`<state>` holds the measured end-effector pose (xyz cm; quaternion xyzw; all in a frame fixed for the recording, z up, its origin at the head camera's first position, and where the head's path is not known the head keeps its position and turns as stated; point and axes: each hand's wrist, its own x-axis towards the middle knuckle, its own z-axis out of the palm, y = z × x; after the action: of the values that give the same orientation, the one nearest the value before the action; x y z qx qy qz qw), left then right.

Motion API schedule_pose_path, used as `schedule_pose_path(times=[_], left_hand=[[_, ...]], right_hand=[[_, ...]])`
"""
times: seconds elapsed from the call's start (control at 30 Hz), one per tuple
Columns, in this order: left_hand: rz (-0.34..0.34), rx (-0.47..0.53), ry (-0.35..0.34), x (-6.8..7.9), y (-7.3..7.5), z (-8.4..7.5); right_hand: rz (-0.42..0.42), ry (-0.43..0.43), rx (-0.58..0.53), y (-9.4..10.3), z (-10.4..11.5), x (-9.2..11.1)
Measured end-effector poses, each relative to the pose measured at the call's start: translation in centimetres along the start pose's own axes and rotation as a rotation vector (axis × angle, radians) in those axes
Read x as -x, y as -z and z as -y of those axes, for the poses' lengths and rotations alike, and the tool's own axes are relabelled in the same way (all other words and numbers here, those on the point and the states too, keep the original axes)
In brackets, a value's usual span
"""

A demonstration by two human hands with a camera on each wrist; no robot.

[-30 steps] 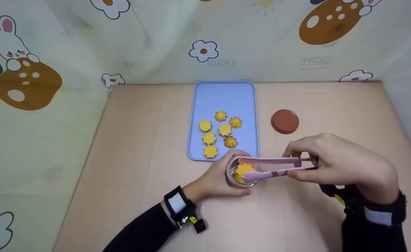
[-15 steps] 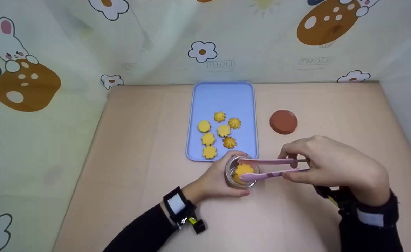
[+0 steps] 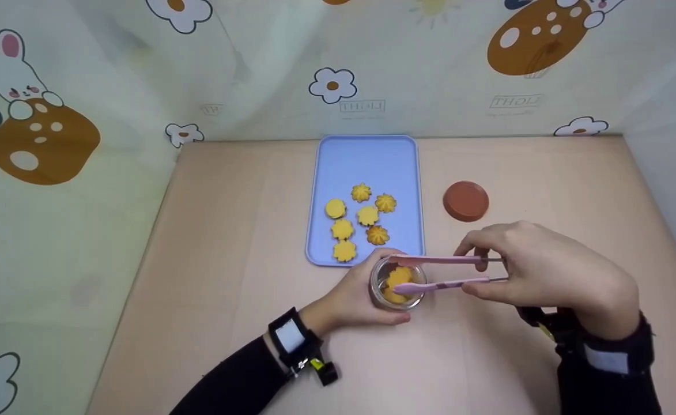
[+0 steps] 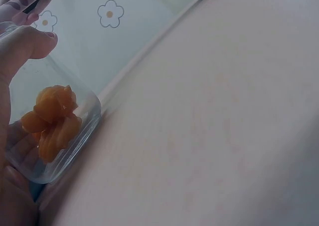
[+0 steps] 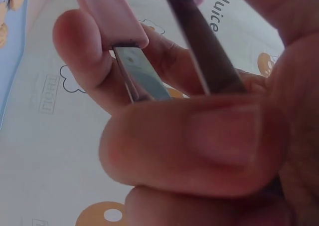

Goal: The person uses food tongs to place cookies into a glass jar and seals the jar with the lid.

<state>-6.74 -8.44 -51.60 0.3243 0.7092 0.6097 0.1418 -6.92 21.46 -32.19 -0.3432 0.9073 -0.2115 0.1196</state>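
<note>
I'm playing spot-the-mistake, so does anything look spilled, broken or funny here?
Nothing looks spilled or broken. Just one ridged piece on the blue tray, at the group's lower right, looks browner than the yellow pieces nearby.

From above, the head view looks forward and down. Close-up wrist views share its jar (image 4: pixel 88 113) (left, nine o'clock) and tongs (image 5: pixel 112 14) (right, twelve).

— Have the pink tongs (image 3: pixel 441 285) moved?
— Yes, their two arms now stand wider apart than they did just before.
— And the right grip (image 3: pixel 551 265)?
— It sits a little further left, nearer the jar (image 3: pixel 377 291), than a second ago.
</note>
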Motion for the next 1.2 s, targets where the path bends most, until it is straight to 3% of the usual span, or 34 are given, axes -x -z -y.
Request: schedule_pose_path(times=[0.53, 0.8, 1.07, 1.2], left_hand=[[-0.017, 0.003, 0.023, 0.0, 0.1, -0.3], [-0.02, 0.009, 0.008, -0.1, 0.0, -0.5], [-0.019, 0.017, 0.002, -0.2, 0.1, -0.6], [-0.013, 0.016, 0.008, -0.2, 0.1, -0.7]], right_hand=[[-0.059, 0.003, -0.014, 0.7, 0.0, -0.1], [-0.206, -0.002, 0.032, 0.6, -0.5, -0.7], [-0.356, -0.107, 0.019, -0.5, -2.1, -3.6], [-0.351, -0.172, -0.005, -1.7, -3.3, -5.4]])
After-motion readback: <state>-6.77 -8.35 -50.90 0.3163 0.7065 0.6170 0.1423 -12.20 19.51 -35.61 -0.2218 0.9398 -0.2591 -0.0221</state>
